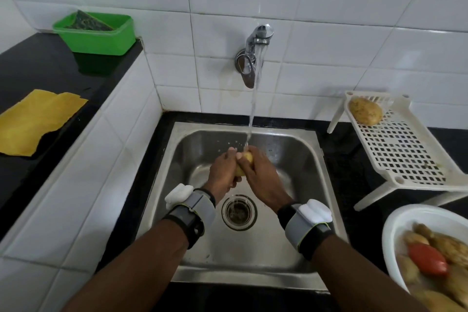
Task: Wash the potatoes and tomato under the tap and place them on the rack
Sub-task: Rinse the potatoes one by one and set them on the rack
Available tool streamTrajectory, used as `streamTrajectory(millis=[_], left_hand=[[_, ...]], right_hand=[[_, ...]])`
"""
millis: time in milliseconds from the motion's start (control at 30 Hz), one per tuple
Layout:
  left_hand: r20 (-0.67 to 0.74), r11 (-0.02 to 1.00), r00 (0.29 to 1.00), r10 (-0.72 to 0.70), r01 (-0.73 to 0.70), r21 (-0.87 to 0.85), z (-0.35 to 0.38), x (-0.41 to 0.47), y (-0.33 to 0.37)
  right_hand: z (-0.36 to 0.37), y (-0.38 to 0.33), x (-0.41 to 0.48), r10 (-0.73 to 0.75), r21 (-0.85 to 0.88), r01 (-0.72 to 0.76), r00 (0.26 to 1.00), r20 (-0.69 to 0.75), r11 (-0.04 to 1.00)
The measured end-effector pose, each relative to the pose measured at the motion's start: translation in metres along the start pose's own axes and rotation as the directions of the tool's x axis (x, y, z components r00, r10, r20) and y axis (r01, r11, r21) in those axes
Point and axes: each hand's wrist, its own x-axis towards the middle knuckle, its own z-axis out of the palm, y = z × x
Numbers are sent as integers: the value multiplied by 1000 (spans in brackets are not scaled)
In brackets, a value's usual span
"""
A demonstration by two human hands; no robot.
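Over the steel sink (307, 143), a yellow potato (245, 161) sat clasped between both hands, the left hand (224, 172) curled round its left side and the right hand (263, 177) wrapped over its right side, with the water stream (252, 114) from the wall tap (255, 40) landing on its top. A second potato (366, 111) lay in the far left corner of the white slotted rack (405, 152) on the tabletop (344, 172), right of the sink. Nearer, at the right edge, a white bowl (395, 225) held the tomato (428, 259) among unwashed potatoes (453, 248).
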Motion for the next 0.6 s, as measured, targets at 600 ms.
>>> streamTrajectory(millis=[600], left_hand=[[-33,961,962,269,-266,77,7,3,-23]], right_hand=[[14,-10,17,296,245,-278,954,-41,929]])
